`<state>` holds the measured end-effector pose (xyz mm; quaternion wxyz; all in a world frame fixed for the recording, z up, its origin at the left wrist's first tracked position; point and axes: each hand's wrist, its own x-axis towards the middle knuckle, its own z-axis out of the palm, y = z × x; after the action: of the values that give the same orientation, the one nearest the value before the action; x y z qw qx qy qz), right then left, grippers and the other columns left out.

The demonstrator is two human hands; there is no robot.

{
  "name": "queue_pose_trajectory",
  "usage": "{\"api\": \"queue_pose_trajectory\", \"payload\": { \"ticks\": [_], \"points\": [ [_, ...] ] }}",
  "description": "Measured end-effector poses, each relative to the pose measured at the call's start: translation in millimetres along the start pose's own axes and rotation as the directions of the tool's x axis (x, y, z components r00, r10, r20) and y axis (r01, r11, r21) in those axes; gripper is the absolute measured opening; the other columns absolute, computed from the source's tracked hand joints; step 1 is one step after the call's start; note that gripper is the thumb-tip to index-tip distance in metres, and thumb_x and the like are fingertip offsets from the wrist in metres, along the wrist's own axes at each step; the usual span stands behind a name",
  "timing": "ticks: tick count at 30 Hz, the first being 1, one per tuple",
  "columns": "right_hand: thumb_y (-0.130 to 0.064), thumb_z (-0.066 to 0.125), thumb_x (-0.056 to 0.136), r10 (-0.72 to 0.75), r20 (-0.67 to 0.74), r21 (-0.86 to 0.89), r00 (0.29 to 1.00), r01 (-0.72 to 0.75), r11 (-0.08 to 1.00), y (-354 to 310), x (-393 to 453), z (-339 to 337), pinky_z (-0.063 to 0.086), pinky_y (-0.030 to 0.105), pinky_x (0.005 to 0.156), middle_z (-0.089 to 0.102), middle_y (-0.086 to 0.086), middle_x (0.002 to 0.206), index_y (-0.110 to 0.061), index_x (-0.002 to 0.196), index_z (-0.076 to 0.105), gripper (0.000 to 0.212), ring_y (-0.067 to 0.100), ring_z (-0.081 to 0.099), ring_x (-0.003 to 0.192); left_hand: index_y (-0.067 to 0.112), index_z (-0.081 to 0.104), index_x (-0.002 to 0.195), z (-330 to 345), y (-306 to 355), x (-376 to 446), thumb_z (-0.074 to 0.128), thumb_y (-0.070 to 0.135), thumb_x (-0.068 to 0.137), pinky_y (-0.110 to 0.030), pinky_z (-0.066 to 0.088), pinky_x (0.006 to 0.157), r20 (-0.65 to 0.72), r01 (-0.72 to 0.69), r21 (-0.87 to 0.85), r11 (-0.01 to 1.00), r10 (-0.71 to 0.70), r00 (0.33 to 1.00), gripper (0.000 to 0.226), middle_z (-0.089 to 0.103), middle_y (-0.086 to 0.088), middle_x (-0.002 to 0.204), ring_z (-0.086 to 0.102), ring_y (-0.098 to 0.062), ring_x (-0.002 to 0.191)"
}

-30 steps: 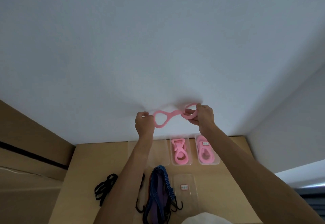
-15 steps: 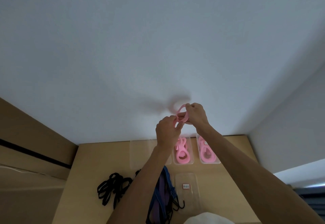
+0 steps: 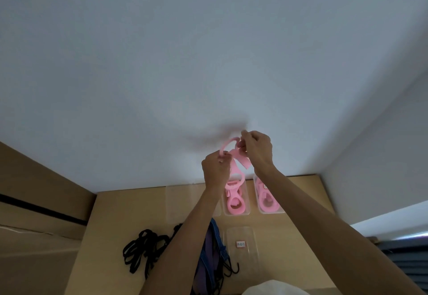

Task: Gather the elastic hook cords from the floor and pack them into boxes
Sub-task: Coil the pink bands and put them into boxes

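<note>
hands [image 3: 216,169] parted, one pink cord [image 3: 239,164] unfolding

Blue and purple cords [image 3: 209,257]: partly hidden behind left forearm, cut off at bottom edge. Clear box [image 3: 172,202] left of cords' top: right part hidden by same forearm. Label [image 3: 240,244] right of cords: text too small to read

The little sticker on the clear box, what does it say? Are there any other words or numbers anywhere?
White sticker with a red border on the clear plastic box lid: some dark marks, too small and blurred to read.
Small label in the right-hand clear box of pink bands: too small to read.
No other words or numbers show.
</note>
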<state>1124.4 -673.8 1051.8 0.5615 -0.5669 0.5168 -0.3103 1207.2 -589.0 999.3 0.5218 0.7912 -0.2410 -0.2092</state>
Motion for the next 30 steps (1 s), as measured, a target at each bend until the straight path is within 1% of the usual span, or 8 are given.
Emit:
{"api": "queue_pose_trajectory", "payload": {
  "ticks": [4, 7, 9, 11, 15, 20, 23, 30],
  "points": [
    [-0.036, 0.049, 0.096, 0.088, -0.1, -0.098, 0.991, -0.097, 0.99, 11, 3, -11, 0.044, 0.031, 0.065, 0.072, 0.007, 0.091, -0.009, 0.09, 0.063, 0.031, 0.019, 0.06, 0.077, 0.021, 0.077, 0.067, -7, 6, 10, 0.069, 0.005, 0.081, -0.029, 0.057, 0.068, 0.14, 0.275, -0.426, 0.862, -0.237, 0.961, 0.023, 0.067, -0.005, 0.064, 0.061, -0.018, 0.064],
    [-0.055, 0.041, 0.099, 0.346, 0.267, -0.046, 0.9, -0.346, 0.937, 27, -1, -12, 0.043, 0.038, 0.086, 0.07, 0.012, 0.107, -0.01, 0.106, 0.064, 0.051, 0.025, 0.063, 0.096, 0.018, 0.077, 0.077, -6, 12, 12, 0.071, 0.001, 0.084, -0.027, 0.058, 0.068, 0.136, 0.315, -0.59, 0.744, -0.293, 0.947, 0.02, 0.07, -0.007, 0.071, 0.068, -0.018, 0.069],
    [-0.062, 0.044, 0.095, 0.382, 0.484, 0.025, 0.787, -0.449, 0.893, 35, -5, -12, 0.044, 0.037, 0.082, 0.07, 0.016, 0.107, -0.011, 0.107, 0.064, 0.056, 0.025, 0.064, 0.094, 0.013, 0.077, 0.09, -4, 15, 15, 0.071, 0.001, 0.086, -0.03, 0.06, 0.068, 0.139, 0.342, -0.669, 0.66, -0.341, 0.93, 0.013, 0.074, -0.009, 0.079, 0.073, -0.018, 0.073],
    [-0.057, 0.053, 0.091, 0.345, 0.58, 0.06, 0.738, -0.462, 0.885, 41, -4, -12, 0.046, 0.036, 0.077, 0.067, 0.02, 0.116, -0.012, 0.108, 0.065, 0.049, 0.025, 0.064, 0.093, 0.01, 0.076, 0.094, -6, 16, 15, 0.069, 0.0, 0.086, -0.031, 0.06, 0.066, 0.151, 0.36, -0.701, 0.616, -0.366, 0.918, 0.015, 0.073, -0.007, 0.078, 0.072, -0.018, 0.07],
    [-0.042, 0.06, 0.091, 0.284, 0.707, 0.184, 0.648, -0.556, 0.811, 45, -2, -15, 0.047, 0.046, 0.097, 0.067, 0.021, 0.114, -0.01, 0.115, 0.063, 0.04, 0.037, 0.066, 0.107, 0.01, 0.072, 0.076, -12, 19, 18, 0.065, -0.006, 0.084, -0.023, 0.053, 0.05, 0.107, 0.376, -0.738, 0.561, -0.453, 0.885, 0.019, 0.066, -0.007, 0.066, 0.063, -0.017, 0.053],
    [0.006, 0.063, 0.079, 0.288, 0.387, 0.16, 0.876, -0.371, 0.915, 44, 1, -8, 0.054, 0.031, 0.064, 0.068, 0.012, 0.083, -0.003, 0.11, 0.067, 0.032, 0.021, 0.068, 0.07, 0.01, 0.067, 0.084, -20, 9, 24, 0.062, -0.001, 0.088, -0.024, 0.057, 0.058, -0.098, 0.272, -0.671, 0.69, -0.447, 0.889, 0.013, 0.067, -0.011, 0.083, 0.069, -0.023, 0.071],
    [0.01, 0.063, 0.077, 0.321, 0.301, 0.346, 0.898, -0.416, 0.841, 42, 7, -11, 0.055, 0.032, 0.061, 0.066, 0.013, 0.074, -0.004, 0.103, 0.062, 0.03, 0.023, 0.06, 0.057, 0.019, 0.066, 0.083, -24, 0, 22, 0.06, 0.011, 0.093, -0.027, 0.058, 0.06, -0.171, 0.21, -0.584, 0.784, -0.371, 0.913, 0.014, 0.071, -0.007, 0.086, 0.073, -0.025, 0.073],
    [0.013, 0.058, 0.075, 0.42, 0.142, 0.435, 0.897, -0.437, 0.787, 41, 12, -11, 0.055, 0.032, 0.057, 0.062, 0.017, 0.069, 0.002, 0.085, 0.063, 0.016, 0.022, 0.059, 0.052, 0.031, 0.07, 0.075, -30, -12, 21, 0.054, 0.018, 0.095, -0.039, 0.062, 0.072, -0.144, 0.215, -0.502, 0.838, -0.326, 0.935, 0.028, 0.069, -0.003, 0.086, 0.073, -0.032, 0.083]
  ]
}}
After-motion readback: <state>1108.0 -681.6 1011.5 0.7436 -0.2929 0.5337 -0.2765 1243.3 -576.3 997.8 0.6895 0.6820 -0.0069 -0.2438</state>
